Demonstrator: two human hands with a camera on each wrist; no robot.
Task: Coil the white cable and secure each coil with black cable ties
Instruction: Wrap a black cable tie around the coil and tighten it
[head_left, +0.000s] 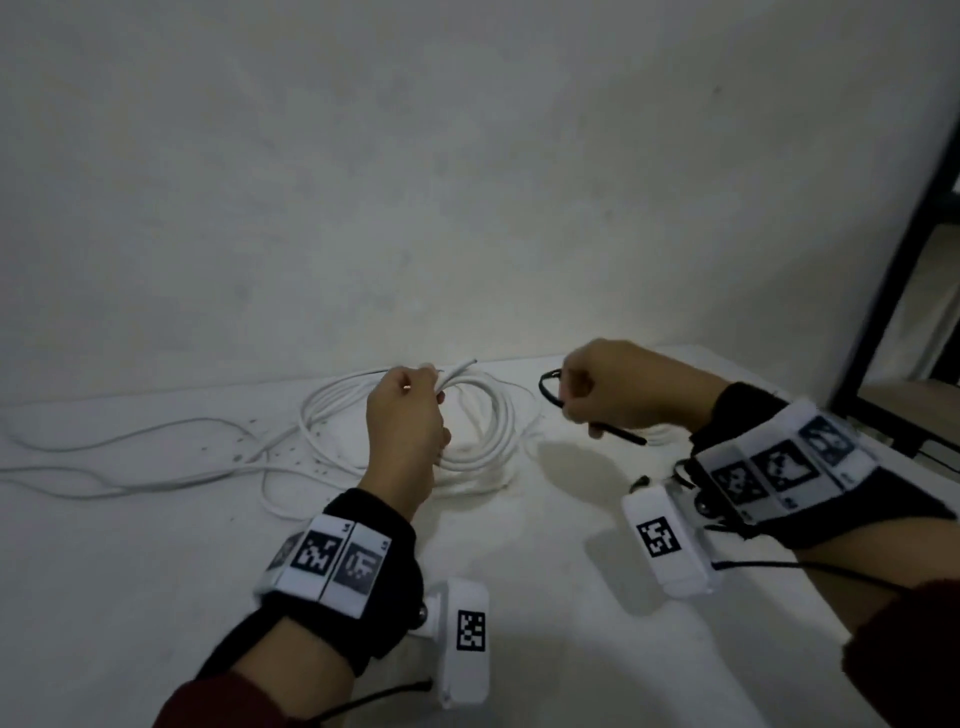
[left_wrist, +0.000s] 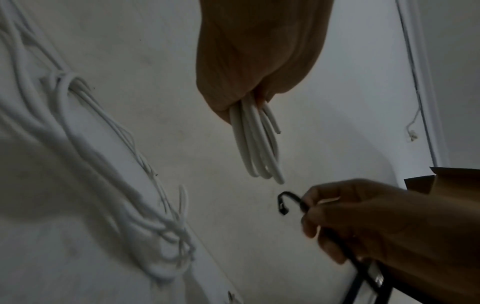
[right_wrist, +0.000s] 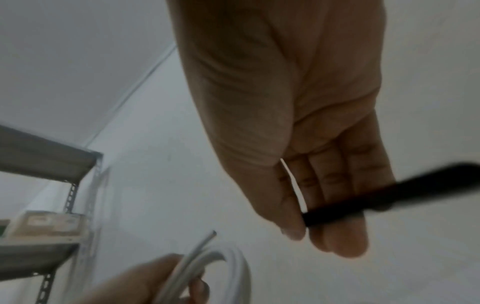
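Observation:
A white cable coil lies on the white table, lifted at its far side. My left hand grips several bunched strands of the coil, with a cut cable end sticking out past the fingers. To the right, my right hand pinches a black cable tie between thumb and fingers; its curled head points toward the coil, a short gap away. In the right wrist view the black cable tie crosses my fingertips, and the coil sits below left.
Loose white cable trails over the table's left side, with more tangled cable in the left wrist view. A dark frame stands at the right edge. A metal shelf rack holds a box. The white wall is close behind.

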